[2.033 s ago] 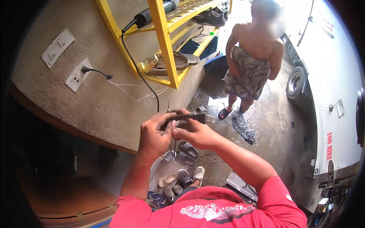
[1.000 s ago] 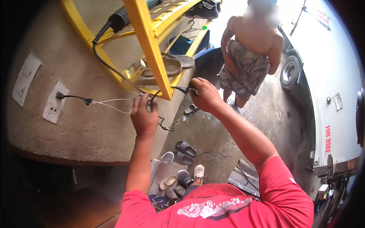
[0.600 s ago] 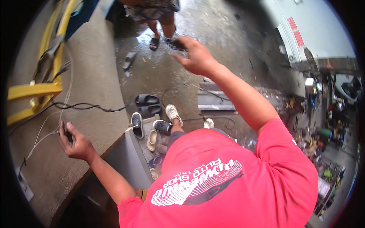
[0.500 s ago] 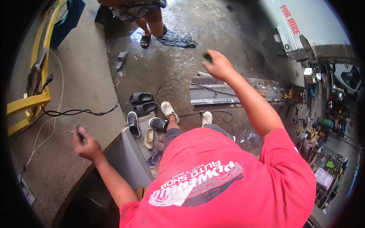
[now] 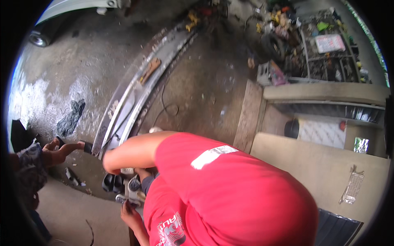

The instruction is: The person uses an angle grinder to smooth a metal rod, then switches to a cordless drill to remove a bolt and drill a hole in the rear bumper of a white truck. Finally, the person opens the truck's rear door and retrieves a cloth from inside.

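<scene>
Beside the lower left of the red shirt (image 5: 242,197): the left hand (image 5: 131,217), its fingers curled and their dark tips close to one another; I cannot tell whether they meet or pinch anything
Right hand: hidden from view behind the bent right arm (image 5: 137,151), so I cannot tell how its fingers stand
Pale-rimmed shoe (image 5: 120,199): just past the left fingertips as seen from above, outside the curl of the fingers; whether they touch, I cannot tell
Dark cord (image 5: 90,233): on the concrete ledge (image 5: 76,207), left of the left hand and apart from it
Black slippers (image 5: 113,183): side by side, farther from the left hand than the shoe, below the elbow in the view
Long metal panel (image 5: 143,88): slanting across the floor from near the elbow toward the top
Wet floor (image 5: 49,88): a crumpled dark cloth (image 5: 72,118) lies on it, near another person in patterned shorts (image 5: 32,166)
</scene>
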The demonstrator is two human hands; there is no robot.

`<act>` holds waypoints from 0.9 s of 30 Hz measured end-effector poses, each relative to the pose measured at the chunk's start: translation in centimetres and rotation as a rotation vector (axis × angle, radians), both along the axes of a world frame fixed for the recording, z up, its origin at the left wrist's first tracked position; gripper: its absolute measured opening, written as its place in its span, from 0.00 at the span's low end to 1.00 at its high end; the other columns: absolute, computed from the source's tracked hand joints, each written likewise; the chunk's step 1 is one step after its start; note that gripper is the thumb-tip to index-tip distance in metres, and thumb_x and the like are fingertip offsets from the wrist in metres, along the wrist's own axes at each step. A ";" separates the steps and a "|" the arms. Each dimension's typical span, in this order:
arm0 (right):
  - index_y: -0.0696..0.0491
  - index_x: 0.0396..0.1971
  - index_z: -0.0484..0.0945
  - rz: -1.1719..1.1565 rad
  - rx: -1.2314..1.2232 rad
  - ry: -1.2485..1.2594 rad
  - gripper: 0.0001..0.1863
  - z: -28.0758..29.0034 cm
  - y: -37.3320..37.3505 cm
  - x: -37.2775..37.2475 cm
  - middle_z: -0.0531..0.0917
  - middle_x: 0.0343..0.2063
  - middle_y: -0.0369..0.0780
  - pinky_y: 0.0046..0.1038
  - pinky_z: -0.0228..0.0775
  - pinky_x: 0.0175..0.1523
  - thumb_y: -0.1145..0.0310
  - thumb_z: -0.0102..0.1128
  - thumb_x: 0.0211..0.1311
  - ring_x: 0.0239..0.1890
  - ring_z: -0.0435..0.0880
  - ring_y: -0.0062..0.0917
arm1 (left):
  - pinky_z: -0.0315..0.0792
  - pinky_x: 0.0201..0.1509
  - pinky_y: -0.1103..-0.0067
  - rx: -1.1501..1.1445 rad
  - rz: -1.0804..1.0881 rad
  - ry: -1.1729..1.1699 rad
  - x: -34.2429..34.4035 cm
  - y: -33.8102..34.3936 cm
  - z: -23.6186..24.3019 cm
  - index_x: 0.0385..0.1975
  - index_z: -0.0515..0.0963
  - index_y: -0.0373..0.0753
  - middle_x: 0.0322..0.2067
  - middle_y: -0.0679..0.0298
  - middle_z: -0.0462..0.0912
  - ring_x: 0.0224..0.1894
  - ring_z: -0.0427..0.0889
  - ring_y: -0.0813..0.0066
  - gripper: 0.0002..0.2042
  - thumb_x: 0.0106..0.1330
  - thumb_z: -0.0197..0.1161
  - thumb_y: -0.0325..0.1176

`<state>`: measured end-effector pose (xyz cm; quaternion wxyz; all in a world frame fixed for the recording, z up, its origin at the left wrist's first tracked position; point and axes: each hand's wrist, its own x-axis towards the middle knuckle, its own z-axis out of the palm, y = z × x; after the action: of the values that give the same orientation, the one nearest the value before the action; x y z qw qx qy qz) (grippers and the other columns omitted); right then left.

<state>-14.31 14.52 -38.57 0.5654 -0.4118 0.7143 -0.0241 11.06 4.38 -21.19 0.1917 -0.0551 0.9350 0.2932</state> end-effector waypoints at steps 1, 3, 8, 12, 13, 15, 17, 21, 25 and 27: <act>0.38 0.52 0.88 0.098 0.040 0.123 0.21 1.7 -2.5 -1.1 0.89 0.51 0.36 0.50 0.79 0.54 0.48 0.69 0.61 0.53 0.86 0.38 | 0.80 0.42 0.68 -0.022 0.043 -0.096 0.2 0.0 0.7 0.50 0.84 0.34 0.36 0.51 0.84 0.37 0.86 0.55 0.15 0.66 0.58 0.22; 0.36 0.57 0.85 0.110 0.098 0.074 0.21 7.2 0.7 -5.9 0.87 0.56 0.35 0.52 0.77 0.58 0.50 0.63 0.67 0.56 0.85 0.36 | 0.79 0.42 0.73 0.000 0.136 -0.157 -1.8 0.4 1.7 0.51 0.84 0.34 0.34 0.58 0.84 0.34 0.83 0.71 0.16 0.66 0.58 0.18; 0.46 0.52 0.87 -0.575 -0.118 0.223 0.21 6.2 17.5 -7.2 0.88 0.53 0.42 0.43 0.79 0.57 0.56 0.65 0.61 0.56 0.87 0.38 | 0.79 0.46 0.75 -0.032 0.334 -0.124 0.4 0.1 3.3 0.49 0.85 0.34 0.37 0.57 0.87 0.36 0.85 0.70 0.14 0.65 0.60 0.17; 0.54 0.52 0.87 -1.083 0.161 0.175 0.22 -3.2 27.6 -10.2 0.86 0.57 0.47 0.38 0.78 0.62 0.60 0.65 0.59 0.60 0.85 0.42 | 0.78 0.42 0.73 -0.073 0.201 -0.213 2.7 4.4 5.3 0.46 0.85 0.34 0.30 0.55 0.84 0.34 0.86 0.65 0.13 0.64 0.59 0.17; 0.55 0.57 0.84 -1.232 0.202 0.164 0.26 -5.4 29.0 -10.7 0.79 0.64 0.50 0.37 0.70 0.70 0.59 0.64 0.61 0.66 0.79 0.44 | 0.78 0.41 0.72 -0.089 0.126 -0.235 2.8 5.4 6.1 0.45 0.85 0.34 0.29 0.54 0.84 0.33 0.86 0.62 0.13 0.63 0.59 0.16; 0.54 0.71 0.69 -1.182 0.268 0.187 0.36 -10.8 30.8 -12.4 0.66 0.72 0.54 0.37 0.56 0.79 0.59 0.60 0.63 0.75 0.64 0.48 | 0.79 0.40 0.70 -0.070 0.198 -0.312 3.4 6.2 7.2 0.43 0.85 0.34 0.30 0.53 0.84 0.33 0.87 0.59 0.13 0.61 0.60 0.16; 0.48 0.78 0.59 -1.610 0.296 0.120 0.40 -9.5 29.9 -12.9 0.44 0.80 0.53 0.40 0.52 0.81 0.63 0.56 0.65 0.81 0.52 0.46 | 0.80 0.42 0.69 -0.109 0.223 -0.312 6.7 6.4 7.0 0.41 0.86 0.33 0.33 0.52 0.85 0.35 0.87 0.56 0.12 0.59 0.61 0.16; 0.55 0.67 0.71 -1.748 0.404 0.340 0.30 -11.4 27.5 -14.0 0.62 0.69 0.54 0.42 0.65 0.74 0.60 0.61 0.67 0.69 0.70 0.47 | 0.80 0.45 0.67 -0.146 0.251 -0.320 7.9 6.1 7.0 0.42 0.86 0.34 0.35 0.51 0.86 0.39 0.87 0.51 0.12 0.60 0.61 0.17; 0.58 0.51 0.83 -1.933 -0.086 0.735 0.25 -11.8 29.2 -11.6 0.79 0.53 0.58 0.44 0.71 0.64 0.58 0.74 0.59 0.58 0.78 0.49 | 0.78 0.43 0.65 -0.182 0.240 -0.294 4.8 6.3 7.9 0.43 0.85 0.36 0.34 0.51 0.84 0.37 0.85 0.50 0.12 0.61 0.62 0.19; 0.58 0.42 0.85 -1.953 -0.528 0.779 0.16 -11.4 31.6 -10.3 0.86 0.40 0.53 0.43 0.76 0.55 0.65 0.74 0.57 0.46 0.84 0.46 | 0.78 0.42 0.66 -0.184 0.246 -0.296 3.7 6.4 8.2 0.43 0.85 0.36 0.33 0.52 0.84 0.36 0.85 0.51 0.10 0.63 0.62 0.21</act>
<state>-24.61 46.15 -49.93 -0.0701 0.2468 0.8364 -0.4843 14.71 10.76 -13.02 0.2838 -0.2282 0.9058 0.2167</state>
